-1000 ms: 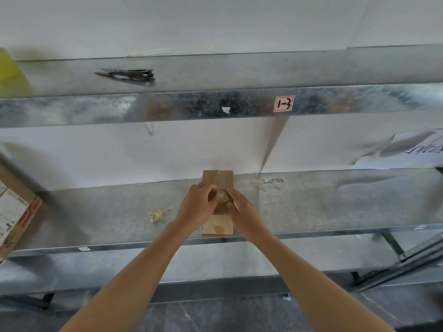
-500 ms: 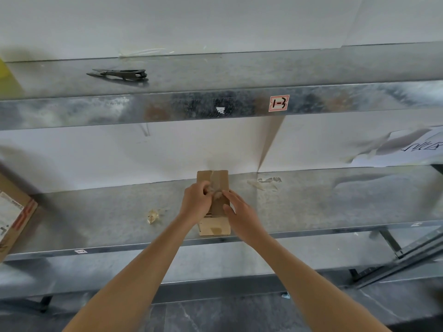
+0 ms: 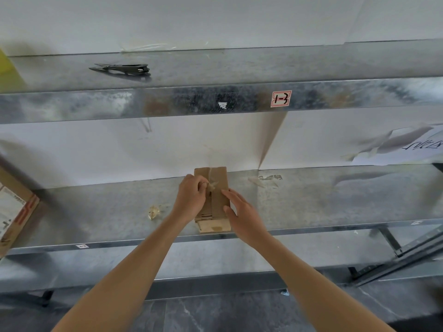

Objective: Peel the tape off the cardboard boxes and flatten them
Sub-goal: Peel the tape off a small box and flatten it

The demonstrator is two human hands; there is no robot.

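Two metal shelves, the upper shelf (image 3: 72, 104) over the lower shelf (image 3: 96, 212). One printed carton (image 3: 14, 212) sits at the lower one's left end. One small cardboard box (image 3: 217, 226) lies near its front edge between two hands. The right hand (image 3: 244, 214) rests straight-fingered on it, and the left hand (image 3: 190, 197) pinches one tape strip (image 3: 212, 185) raised from the box top. One black tool (image 3: 122, 68) lies on the upper shelf, and one crumpled tape wad (image 3: 153, 212) lies left of the box.

Lifts tape (image 3: 212, 185) up off the cardboard box (image 3: 219, 176) seam in the left hand (image 3: 190, 200) pinch; draws the right hand (image 3: 242, 214) from centre to the box's right edge, laid flat there.
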